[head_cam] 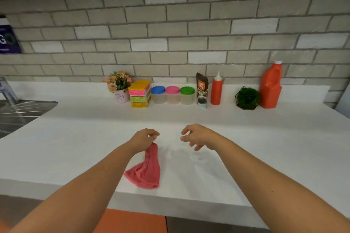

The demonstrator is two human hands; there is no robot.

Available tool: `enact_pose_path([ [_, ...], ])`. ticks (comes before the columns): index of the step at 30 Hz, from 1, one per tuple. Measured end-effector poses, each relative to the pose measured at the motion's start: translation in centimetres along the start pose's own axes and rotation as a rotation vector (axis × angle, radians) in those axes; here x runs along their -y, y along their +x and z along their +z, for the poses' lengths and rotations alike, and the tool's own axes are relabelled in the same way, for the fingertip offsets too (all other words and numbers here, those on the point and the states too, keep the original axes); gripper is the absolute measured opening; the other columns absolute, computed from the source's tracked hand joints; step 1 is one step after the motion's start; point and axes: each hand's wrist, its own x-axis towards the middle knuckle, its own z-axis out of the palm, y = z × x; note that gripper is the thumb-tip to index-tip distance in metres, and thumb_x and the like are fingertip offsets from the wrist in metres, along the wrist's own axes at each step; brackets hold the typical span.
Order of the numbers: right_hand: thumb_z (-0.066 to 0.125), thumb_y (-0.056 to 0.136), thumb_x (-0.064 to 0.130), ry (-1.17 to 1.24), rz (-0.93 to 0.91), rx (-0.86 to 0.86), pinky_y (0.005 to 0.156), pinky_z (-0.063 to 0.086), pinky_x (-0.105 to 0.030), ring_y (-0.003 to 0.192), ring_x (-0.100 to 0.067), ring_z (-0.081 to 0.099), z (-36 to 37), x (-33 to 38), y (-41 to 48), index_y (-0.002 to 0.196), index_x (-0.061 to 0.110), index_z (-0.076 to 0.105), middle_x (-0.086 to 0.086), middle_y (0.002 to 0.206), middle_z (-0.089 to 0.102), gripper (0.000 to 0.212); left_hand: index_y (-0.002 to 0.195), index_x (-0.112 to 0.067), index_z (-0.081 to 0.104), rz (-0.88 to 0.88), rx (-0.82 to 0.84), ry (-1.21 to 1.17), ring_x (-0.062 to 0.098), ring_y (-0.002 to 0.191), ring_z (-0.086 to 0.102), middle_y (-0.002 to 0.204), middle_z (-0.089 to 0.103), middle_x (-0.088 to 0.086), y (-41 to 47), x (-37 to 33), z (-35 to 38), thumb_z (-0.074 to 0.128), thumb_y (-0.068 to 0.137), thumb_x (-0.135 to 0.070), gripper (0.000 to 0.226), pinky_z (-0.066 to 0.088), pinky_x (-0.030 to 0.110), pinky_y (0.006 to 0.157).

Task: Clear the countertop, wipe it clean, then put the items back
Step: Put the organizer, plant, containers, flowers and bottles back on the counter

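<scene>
Fingers [154, 134] of the left hand [144, 139] pinched the top of a pink cloth [145, 172] trailing on the countertop [75, 147] toward the near edge; the right hand [198, 136] hovered just beside, loosely curled, holding nothing. Well beyond them, jars [172, 94] and bottles [216, 91] lined the wall [170, 24], likely needing upright, one-by-one lifting aside before any wiping.

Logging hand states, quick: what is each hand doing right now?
Left hand: pinches the top of the pink cloth.
Right hand: open, fingers loosely curled, holding nothing.
</scene>
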Motion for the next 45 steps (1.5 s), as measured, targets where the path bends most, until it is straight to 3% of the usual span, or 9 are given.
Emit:
enact_pose_path([
  [3,0.059,0.089,0.027,-0.032,0.026,0.027,0.071,0.054,-0.031,0.088,-0.021,0.055,5.1,1.8,0.0,0.128,0.012,0.05,-0.009,0.112,0.052,0.043,0.127,-0.012,0.056,0.013,0.056,0.019,0.021,0.127,0.043,0.136,0.049,0.007,-1.1,2.5,-0.8,0.044,0.097,-0.017,0.033,0.031,0.023,0.102],
  [6,0.061,0.088,0.03,-0.102,0.063,0.046,0.078,0.054,-0.032,0.094,-0.025,0.057,9.3,2.9,-0.2,0.136,0.01,0.042,-0.012,0.13,0.048,0.056,0.13,-0.013,0.053,0.023,0.107,0.028,0.023,0.128,0.043,0.137,0.047,0.01,-1.3,3.7,-0.4,0.046,0.097,-0.02,0.035,0.032,0.026,0.101],
  [9,0.062,0.085,0.042,-0.18,0.07,0.023,0.066,0.049,-0.026,0.091,-0.025,0.055,12.0,3.3,-0.1,0.113,0.008,0.053,-0.012,0.119,0.049,0.045,0.136,-0.013,0.046,0.021,0.105,-0.015,0.024,0.13,0.04,0.142,0.042,0.012,-0.9,3.9,0.5,0.046,0.096,-0.019,0.04,0.031,0.026,0.103],
  [15,0.065,0.07,0.065,-0.315,0.12,-0.105,0.09,0.045,-0.036,0.114,-0.025,0.047,15.2,3.3,1.6,0.126,0.015,0.044,-0.006,0.12,0.043,0.078,0.139,-0.016,0.041,-0.021,0.146,-0.057,0.023,0.132,0.039,0.144,0.041,0.008,0.3,3.9,1.6,0.048,0.092,-0.014,0.048,0.029,0.028,0.108],
  [23,0.063,0.082,0.033,-0.245,0.111,-0.247,0.079,0.048,-0.035,0.105,-0.028,0.056,16.4,3.0,3.1,0.115,0.01,0.051,-0.009,0.116,0.05,0.043,0.122,-0.013,0.056,-0.145,0.096,-0.226,0.022,0.113,0.051,0.127,0.051,0.006,0.8,4.3,1.4,0.057,0.083,-0.004,0.04,0.044,0.024,0.088],
  [30,0.064,0.077,0.027,-0.17,0.023,-0.197,0.059,0.038,-0.028,0.08,-0.022,0.055,17.3,5.2,4.3,0.089,0.014,0.049,-0.007,0.094,0.057,0.023,0.117,-0.01,0.059,-0.188,-0.033,-0.34,0.025,0.103,0.056,0.121,0.055,0.011,-0.3,6.7,-1.3,0.055,0.08,0.0,0.038,0.051,0.032,0.087],
  [38,0.065,0.077,0.025,-0.172,-0.071,-0.123,0.047,0.031,-0.023,0.075,-0.022,0.053,22.9,12.6,6.1,0.073,0.017,0.045,-0.004,0.085,0.055,0.022,0.119,-0.009,0.058,-0.236,-0.135,-0.383,0.026,0.095,0.057,0.12,0.055,0.013,-2.6,13.9,-8.2,0.054,0.082,-0.001,0.038,0.053,0.029,0.071],
  [41,0.064,0.078,0.024,-0.184,-0.11,-0.097,0.049,0.032,-0.024,0.075,-0.022,0.052,26.1,16.8,6.7,0.083,0.013,0.05,-0.003,0.084,0.055,0.019,0.119,-0.008,0.057,-0.256,-0.148,-0.406,0.023,0.086,0.055,0.113,0.055,0.013,-3.8,18.2,-11.7,0.055,0.082,0.0,0.038,0.052,0.025,0.063],
  [45,0.064,0.08,0.025,-0.185,-0.138,-0.067,0.063,0.039,-0.03,0.078,-0.023,0.053,31.6,22.5,7.9,0.088,0.012,0.052,-0.005,0.088,0.055,0.02,0.119,-0.007,0.057,-0.259,-0.162,-0.403,0.024,0.087,0.055,0.109,0.053,0.011,-5.1,24.5,-17.0,0.055,0.083,-0.001,0.036,0.054,0.031,0.071],
])
